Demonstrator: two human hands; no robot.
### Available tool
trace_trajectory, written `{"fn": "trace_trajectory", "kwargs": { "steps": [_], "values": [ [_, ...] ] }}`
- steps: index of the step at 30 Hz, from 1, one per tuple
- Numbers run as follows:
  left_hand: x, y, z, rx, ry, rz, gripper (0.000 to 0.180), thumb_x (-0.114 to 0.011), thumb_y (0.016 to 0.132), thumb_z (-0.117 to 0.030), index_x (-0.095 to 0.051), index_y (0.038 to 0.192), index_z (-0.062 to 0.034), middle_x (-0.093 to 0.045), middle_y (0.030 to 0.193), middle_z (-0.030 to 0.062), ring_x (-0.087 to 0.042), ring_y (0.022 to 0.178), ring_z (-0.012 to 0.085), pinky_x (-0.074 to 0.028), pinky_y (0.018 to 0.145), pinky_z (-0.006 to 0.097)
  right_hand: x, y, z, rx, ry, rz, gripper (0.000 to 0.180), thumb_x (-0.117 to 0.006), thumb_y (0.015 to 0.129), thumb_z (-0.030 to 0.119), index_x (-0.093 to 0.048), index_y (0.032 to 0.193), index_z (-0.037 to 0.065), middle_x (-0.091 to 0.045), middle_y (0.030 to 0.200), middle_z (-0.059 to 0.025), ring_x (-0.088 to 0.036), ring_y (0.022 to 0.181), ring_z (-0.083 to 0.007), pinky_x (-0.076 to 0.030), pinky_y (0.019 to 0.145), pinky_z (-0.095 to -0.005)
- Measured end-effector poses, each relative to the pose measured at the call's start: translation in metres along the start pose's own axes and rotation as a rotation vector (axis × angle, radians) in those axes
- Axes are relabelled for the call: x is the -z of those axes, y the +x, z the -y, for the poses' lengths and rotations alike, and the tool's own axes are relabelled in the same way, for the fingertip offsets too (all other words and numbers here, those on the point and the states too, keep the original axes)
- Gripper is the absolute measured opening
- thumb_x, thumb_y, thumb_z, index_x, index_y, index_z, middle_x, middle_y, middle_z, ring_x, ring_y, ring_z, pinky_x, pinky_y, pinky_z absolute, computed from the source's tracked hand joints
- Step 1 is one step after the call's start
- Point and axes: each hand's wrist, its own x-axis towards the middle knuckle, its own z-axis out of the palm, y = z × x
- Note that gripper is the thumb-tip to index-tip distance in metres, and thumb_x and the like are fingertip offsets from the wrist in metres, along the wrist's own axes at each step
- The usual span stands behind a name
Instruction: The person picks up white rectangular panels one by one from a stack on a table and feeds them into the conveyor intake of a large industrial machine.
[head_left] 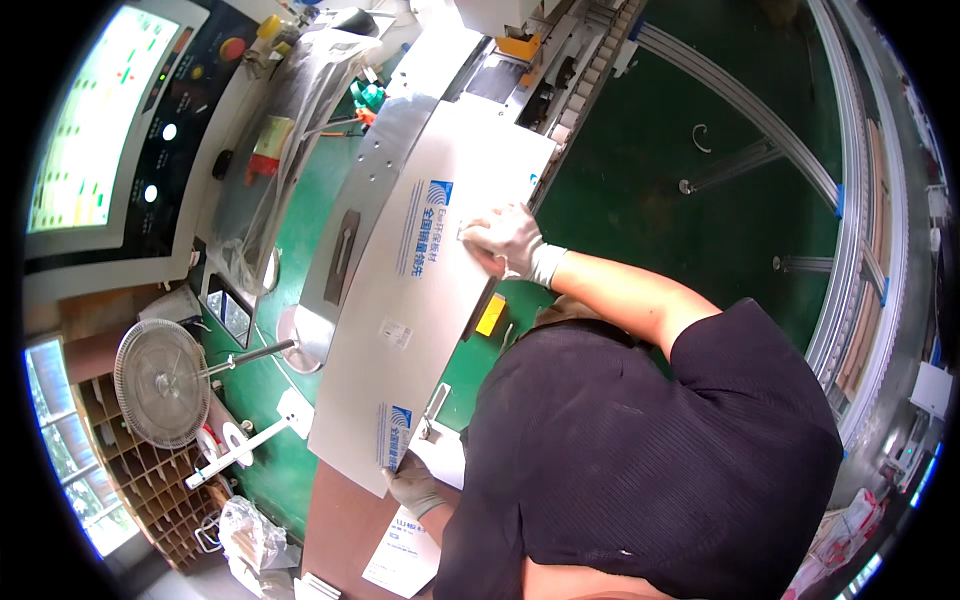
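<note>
A long white board [370,370] with blue printing and a small label lies slantwise across the middle, over a metal machine bed [385,165]. My left hand [412,487], in a pale glove, grips the board's lower corner, fingers closed at the edge. Farther up, my right hand [505,240] wears a white glove and sits over the board's right edge. Its fingers are bent together on the upper face; the part under the edge is hidden. Beneath the board's lower end, a brown surface [345,525] holds a white printed sheet [405,555].
A control panel with a lit screen [100,120] stands at the upper left. Below it are a round fan [162,383] and a pigeonhole shelf [150,480]. A roller conveyor [585,95] runs along the top. Metal frame rails [750,110] curve round the right side.
</note>
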Motion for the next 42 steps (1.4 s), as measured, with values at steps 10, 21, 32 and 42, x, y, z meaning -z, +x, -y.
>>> {"fn": "trace_trajectory", "kwargs": {
  "steps": [10, 21, 32, 42],
  "values": [
    [-0.119, -0.028, 0.066, 0.287, 0.296, 0.078, 0.049, -0.05, 0.108, -0.04, -0.051, 0.142, -0.0049, -0.057, 0.14, 0.0162, -0.056, 0.126, 0.0318, -0.052, 0.099, 0.043, 0.071, 0.06, -0.135, 0.186, -0.185, -0.03, 0.018, -0.072, 0.065, 0.016, -0.057, 0.075, 0.015, -0.058, 0.077, -0.0046, -0.062, 0.072, -0.0263, -0.051, 0.062, -0.0406],
    [-0.259, -0.04, 0.117, 0.424, 0.498, 0.616, 0.046, -0.046, 0.109, -0.039, -0.059, 0.122, 0.0028, -0.066, 0.125, 0.0222, -0.063, 0.118, 0.0328, -0.051, 0.101, 0.045, 0.114, 0.087, -0.281, 0.139, -0.293, -0.201, 0.006, -0.071, 0.083, 0.019, -0.066, 0.082, 0.016, -0.067, 0.083, -0.0073, -0.065, 0.075, -0.0334, -0.052, 0.065, -0.044],
    [-0.356, 0.085, 0.098, -1.217, 1.818, 0.669, 0.048, -0.06, 0.092, -0.025, -0.06, 0.136, -0.0063, -0.052, 0.149, 0.015, -0.041, 0.143, 0.0375, -0.028, 0.121, 0.05, 0.056, 0.073, -0.164, -0.031, -0.165, -0.148, 0.027, -0.071, 0.083, 0.027, -0.064, 0.06, 0.014, -0.062, 0.066, -0.0078, -0.06, 0.065, -0.0327, -0.046, 0.064, -0.0452],
    [-0.426, 0.102, 0.143, -1.237, 1.769, 0.758, 0.061, -0.058, 0.088, -0.028, -0.052, 0.145, -0.009, -0.046, 0.156, 0.0138, -0.038, 0.147, 0.0335, -0.022, 0.124, 0.049, 0.088, 0.092, -0.18, 0.058, 0.013, -0.004, 0.021, -0.069, 0.075, 0.013, -0.061, 0.056, 0.012, -0.057, 0.058, -0.0088, -0.057, 0.053, -0.0295, -0.043, 0.053, -0.0408]
  ]
}}
